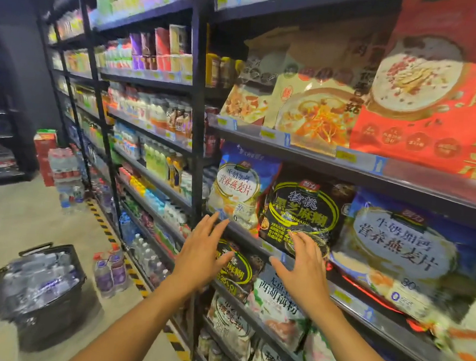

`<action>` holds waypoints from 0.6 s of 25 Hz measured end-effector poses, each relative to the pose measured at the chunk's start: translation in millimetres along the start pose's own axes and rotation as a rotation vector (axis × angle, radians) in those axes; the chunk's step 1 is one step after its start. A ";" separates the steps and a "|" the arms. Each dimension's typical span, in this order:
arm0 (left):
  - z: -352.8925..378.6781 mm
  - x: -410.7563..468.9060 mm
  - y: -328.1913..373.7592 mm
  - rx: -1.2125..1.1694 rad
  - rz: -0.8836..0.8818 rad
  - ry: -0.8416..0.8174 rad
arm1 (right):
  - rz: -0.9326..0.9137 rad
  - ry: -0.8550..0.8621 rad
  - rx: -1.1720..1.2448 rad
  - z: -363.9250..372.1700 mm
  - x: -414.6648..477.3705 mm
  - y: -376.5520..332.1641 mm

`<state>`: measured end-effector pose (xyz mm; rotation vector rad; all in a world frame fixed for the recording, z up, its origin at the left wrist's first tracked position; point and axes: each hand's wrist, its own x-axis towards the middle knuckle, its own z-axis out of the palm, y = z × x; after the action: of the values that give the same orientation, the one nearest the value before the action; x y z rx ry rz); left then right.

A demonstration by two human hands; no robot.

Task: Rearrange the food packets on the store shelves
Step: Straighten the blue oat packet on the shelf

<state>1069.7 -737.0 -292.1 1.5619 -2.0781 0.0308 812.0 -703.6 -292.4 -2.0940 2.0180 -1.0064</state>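
Both of my hands are raised before the middle shelf (344,299), fingers straight and spread, holding nothing. My left hand (202,249) hovers just below a blue oatmeal packet (237,188). My right hand (302,265) is in front of the lower edge of a black sesame-paste packet (303,210); I cannot tell whether its fingertips touch it. A larger blue oatmeal packet (401,248) lies to the right. Under my hands, a second black packet (237,270) and a lotus-root powder packet (275,298) stand on the lower shelf.
The shelf above carries beige soup packets (309,109) and a big red box (433,103). Drink bottles fill the racks to the left. On the floor stand a black basket of bottles (40,287), shrink-wrapped bottles (110,273) and stacked water packs (65,174).
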 end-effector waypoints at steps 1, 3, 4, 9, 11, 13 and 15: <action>2.5 10.7 -8.0 -0.010 0.017 -0.004 | 0.014 0.005 0.004 5.6 6.4 -5.0; 7.1 31.5 -21.5 -0.036 0.055 -0.005 | 0.036 0.016 0.000 15.5 21.1 -10.8; 8.6 41.2 -26.8 -0.055 0.067 -0.003 | 0.045 0.017 0.004 19.1 28.2 -12.5; 19.9 100.6 -53.5 -0.145 0.084 0.010 | 0.059 0.043 0.007 44.7 74.1 -8.5; 20.9 124.0 -62.9 -0.163 0.087 0.020 | 0.061 0.053 0.033 53.2 94.0 -11.5; 20.5 145.0 -71.2 -0.183 0.081 0.029 | 0.074 0.052 0.053 60.1 112.7 -16.1; 25.5 165.6 -79.7 -0.202 0.093 0.036 | 0.078 0.037 0.064 70.1 129.3 -18.0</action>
<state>1100.2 -918.3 -266.8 1.3349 -2.0547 -0.1129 852.4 -846.1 -286.8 -1.9631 2.0390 -1.0893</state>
